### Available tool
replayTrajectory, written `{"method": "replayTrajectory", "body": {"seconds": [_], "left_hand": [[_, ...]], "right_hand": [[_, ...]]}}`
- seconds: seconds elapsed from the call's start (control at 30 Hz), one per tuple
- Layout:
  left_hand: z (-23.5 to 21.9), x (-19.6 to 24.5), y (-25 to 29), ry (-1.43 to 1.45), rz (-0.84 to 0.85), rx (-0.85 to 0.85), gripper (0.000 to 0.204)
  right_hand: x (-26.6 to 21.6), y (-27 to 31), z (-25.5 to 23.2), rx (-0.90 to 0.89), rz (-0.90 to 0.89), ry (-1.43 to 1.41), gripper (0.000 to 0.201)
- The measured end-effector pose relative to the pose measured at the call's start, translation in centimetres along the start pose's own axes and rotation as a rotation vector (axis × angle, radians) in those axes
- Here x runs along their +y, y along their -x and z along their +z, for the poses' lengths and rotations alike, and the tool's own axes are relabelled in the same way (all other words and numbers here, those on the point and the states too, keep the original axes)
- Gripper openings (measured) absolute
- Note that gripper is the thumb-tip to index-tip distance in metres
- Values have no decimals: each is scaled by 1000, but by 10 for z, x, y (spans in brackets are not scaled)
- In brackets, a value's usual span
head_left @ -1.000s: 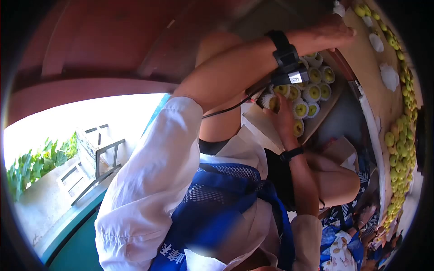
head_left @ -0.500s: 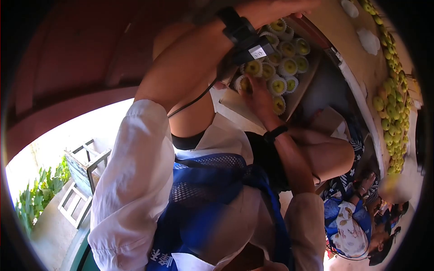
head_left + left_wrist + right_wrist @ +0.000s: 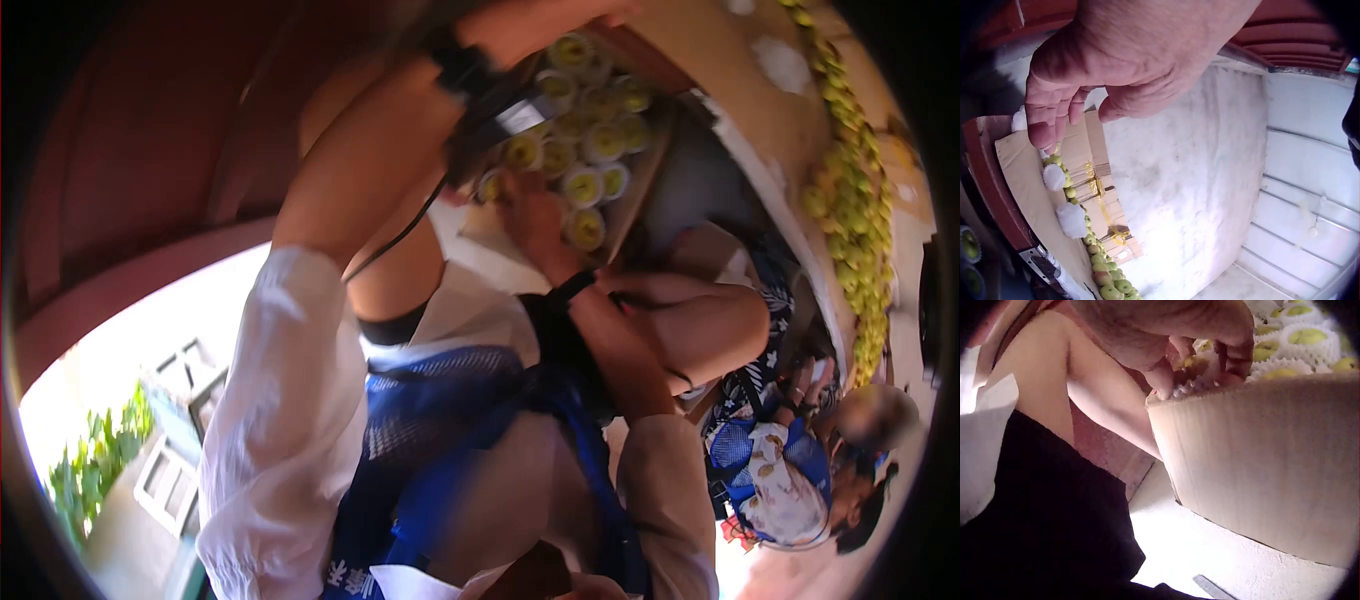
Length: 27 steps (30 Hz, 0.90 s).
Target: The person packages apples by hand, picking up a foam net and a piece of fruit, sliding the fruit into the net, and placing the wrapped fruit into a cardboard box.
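Note:
At the near corner of a cardboard box (image 3: 1260,456), my right hand (image 3: 1197,337) has its thumb and fingers around a green apple in a white foam net (image 3: 1188,387). In the head view that hand (image 3: 535,225) reaches down among several netted apples (image 3: 583,187), partly blurred. My left hand (image 3: 1116,62) hangs over a cardboard-covered ledge (image 3: 1032,178), fingers loosely bent with no object showing in them. Below its fingertips lie white foam nets (image 3: 1071,220). At the top of the head view the left hand (image 3: 570,15) is partly cut off.
A long heap of loose green apples (image 3: 1110,284) runs along the ledge. Its red side board (image 3: 997,181) has a metal latch (image 3: 1038,262). Another person (image 3: 785,470) sits at the lower right. My bent knee (image 3: 720,330) is beside the box.
The head view has turned, so box, ledge and both arms slide left in it. My right hand stays at the same corner apple. The left arm still stretches toward the ledge.

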<state>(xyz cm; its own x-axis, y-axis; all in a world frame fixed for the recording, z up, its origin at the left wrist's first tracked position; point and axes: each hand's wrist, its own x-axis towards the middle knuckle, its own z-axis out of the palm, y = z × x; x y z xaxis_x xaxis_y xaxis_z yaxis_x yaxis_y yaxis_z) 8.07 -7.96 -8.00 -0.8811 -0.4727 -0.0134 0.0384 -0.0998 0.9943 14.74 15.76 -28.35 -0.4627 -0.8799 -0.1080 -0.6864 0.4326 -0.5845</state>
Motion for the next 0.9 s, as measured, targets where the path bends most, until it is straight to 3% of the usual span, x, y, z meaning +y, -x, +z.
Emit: {"method": "replayTrajectory", "body": {"seconds": [0.07, 0.17, 0.33, 0.43, 0.47, 0.63, 0.77, 0.9], "left_hand": [[3, 9, -7, 17, 28, 10, 28], [12, 28, -17, 72, 53, 37, 28], [14, 52, -14, 19, 144, 97, 32], [15, 57, -23, 131, 141, 137, 32], [18, 61, -23, 162, 128, 166, 32], [30, 64, -35, 370, 79, 195, 27], [48, 62, -37, 434, 31, 183, 24], [58, 70, -28, 478, 27, 158, 20]], "right_hand": [[6, 0, 5, 57, -85, -37, 60], [-14, 5, -23, -97, 102, -33, 70], [-30, 5, -81, -81, 178, -23, 62], [-21, 4, -120, 67, 37, -35, 52], [-21, 3, -136, 166, 48, -44, 40], [-2, -18, -242, 207, 165, -94, 28], [39, -55, -303, 331, 106, -85, 30], [69, -120, -333, 439, 133, -133, 31]]}}
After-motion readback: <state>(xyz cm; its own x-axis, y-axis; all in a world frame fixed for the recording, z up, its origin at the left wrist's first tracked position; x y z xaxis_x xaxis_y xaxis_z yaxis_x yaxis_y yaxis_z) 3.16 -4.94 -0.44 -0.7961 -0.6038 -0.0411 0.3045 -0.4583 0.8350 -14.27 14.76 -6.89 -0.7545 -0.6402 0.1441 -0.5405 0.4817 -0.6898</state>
